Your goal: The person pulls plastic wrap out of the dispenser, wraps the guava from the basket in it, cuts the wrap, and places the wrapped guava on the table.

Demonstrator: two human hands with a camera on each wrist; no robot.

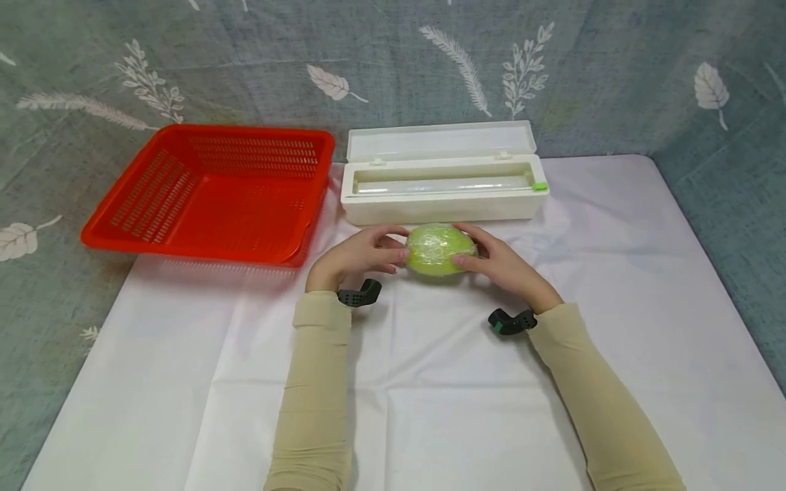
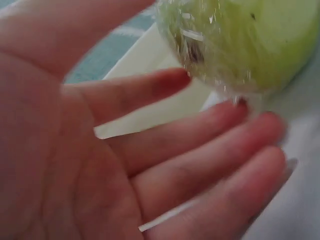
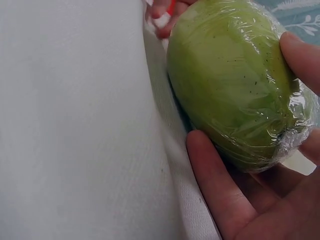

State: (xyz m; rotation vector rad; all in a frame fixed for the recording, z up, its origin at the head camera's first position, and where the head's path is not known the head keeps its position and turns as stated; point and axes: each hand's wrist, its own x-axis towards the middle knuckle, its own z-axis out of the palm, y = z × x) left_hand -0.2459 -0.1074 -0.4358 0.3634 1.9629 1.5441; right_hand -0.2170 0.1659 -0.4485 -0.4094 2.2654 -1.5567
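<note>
A green oval fruit (image 1: 437, 249) in shiny cling film lies on the white cloth near the middle of the head view. Dark specks mark its skin in the right wrist view, where the film bunches at the near end. My right hand (image 1: 506, 264) holds that right end, thumb and fingers on opposite sides. At the other end is my left hand (image 1: 362, 256), its fingers fairly straight and spread. In the left wrist view these fingertips (image 2: 172, 82) come up to the wrapped end; firm contact is hard to tell.
Behind the fruit stands a long white cling film box (image 1: 442, 208), lid raised, with a roll inside and a green slider (image 1: 540, 186) at its right. A red slotted basket (image 1: 245, 256) sits at the back left. Grey-green patterned fabric (image 1: 393, 61) hangs behind the table.
</note>
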